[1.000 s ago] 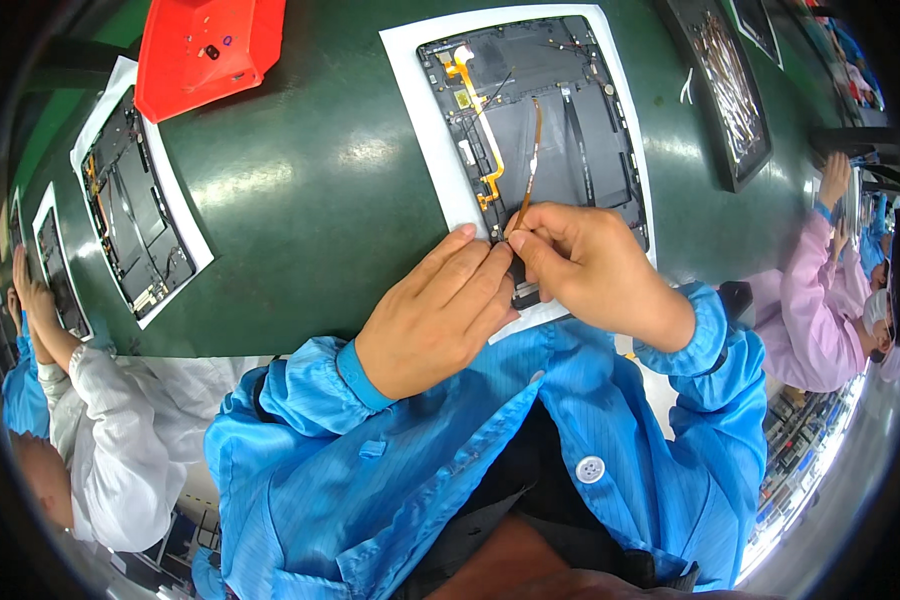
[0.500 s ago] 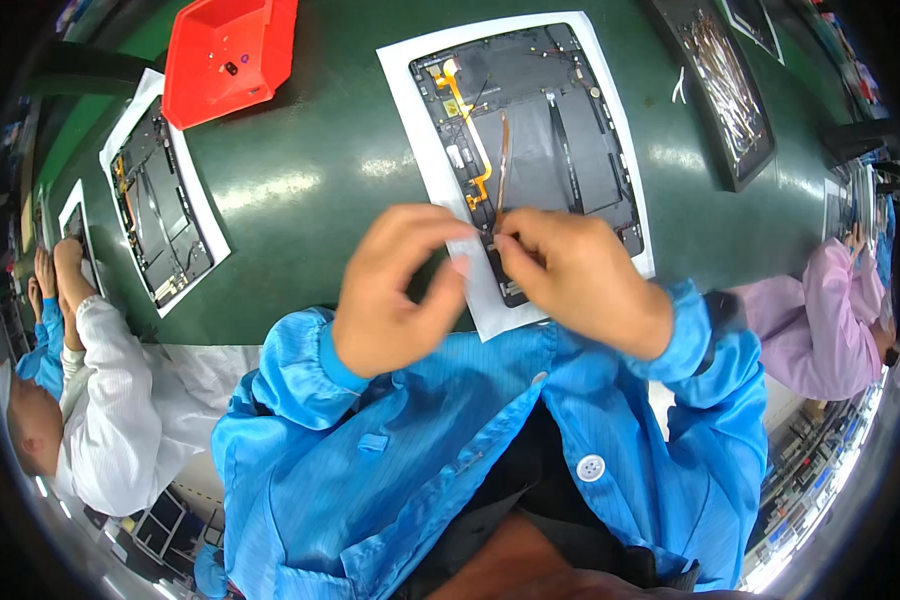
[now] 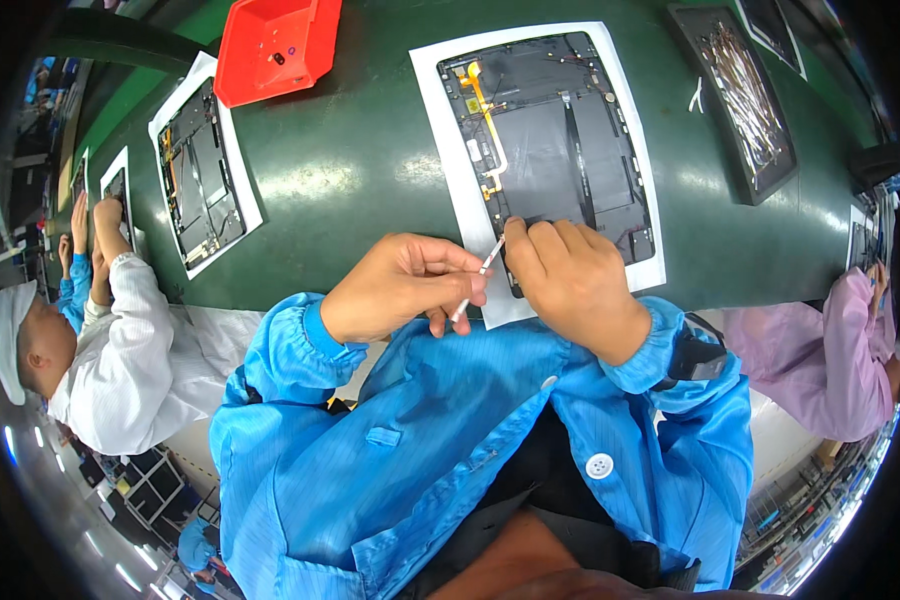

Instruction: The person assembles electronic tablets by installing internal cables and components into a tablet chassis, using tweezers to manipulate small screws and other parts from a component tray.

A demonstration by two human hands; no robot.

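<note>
A thin, narrow flexible strip (image 3: 489, 258), white with reddish-brown marks, slants between my hands. My right hand (image 3: 570, 280) pinches its upper end at the near left corner of an open tablet housing (image 3: 535, 140). My left hand (image 3: 405, 287) has thumb and fingers closed around the strip's lower part, just left of the housing; the exact contact is partly hidden. The black housing lies on a white sheet (image 3: 440, 130), with an orange flex cable (image 3: 492, 130) along its left side and a dark cable (image 3: 578, 160) down its middle.
At right, a black tray (image 3: 788, 170) holds many similar strips, with a small white piece (image 3: 696, 95) beside it. A red bin (image 3: 240, 80) with small parts stands back left, near another housing (image 3: 205, 185) on a sheet. Co-workers in white (image 3: 130, 360) and pink (image 3: 810, 350) sit either side.
My right hand has drawn the strip off the housing toward me, and its white side now shows. My left hand, apart from it before, has closed on the strip. The whole view has shifted slightly.
</note>
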